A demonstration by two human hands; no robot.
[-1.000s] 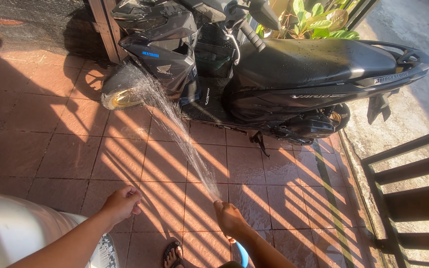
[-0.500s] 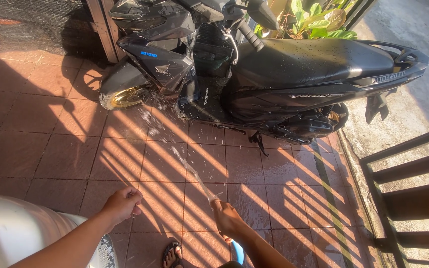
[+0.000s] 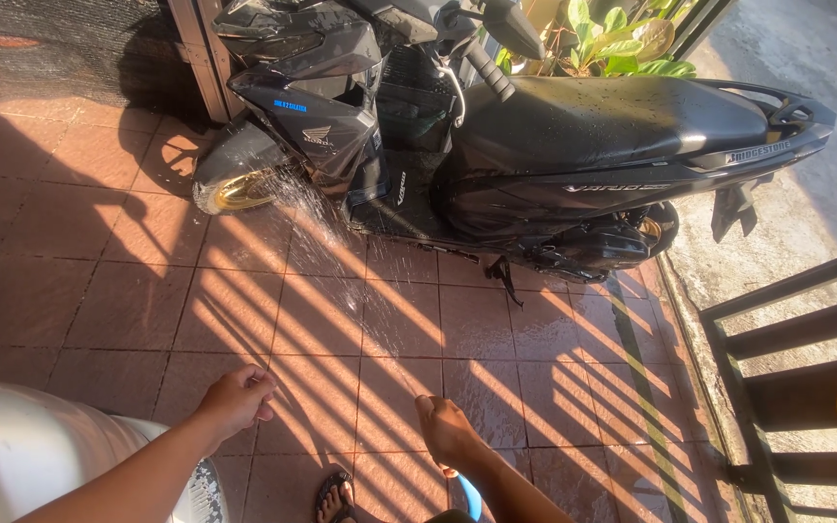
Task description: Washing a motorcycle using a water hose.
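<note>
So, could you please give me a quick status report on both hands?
Right hand gripping something, water spraying onto black scooter. Left hand loosely curled, empty. Nothing between.

Right hand (image 3: 446, 429) at lower centre sprays water (image 3: 341, 261) up-left at the black scooter (image 3: 535, 145); left hand (image 3: 236, 399) hangs loosely curled at lower left

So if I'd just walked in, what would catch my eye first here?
Probably the glossy black scooter parked across the top of the view, its seat beaded with water. Next, the thin spray of water arcing from the right hand at the bottom up to the gold-rimmed front wheel. The left hand hangs empty over sunlit, shadow-striped terracotta floor tiles.
</note>
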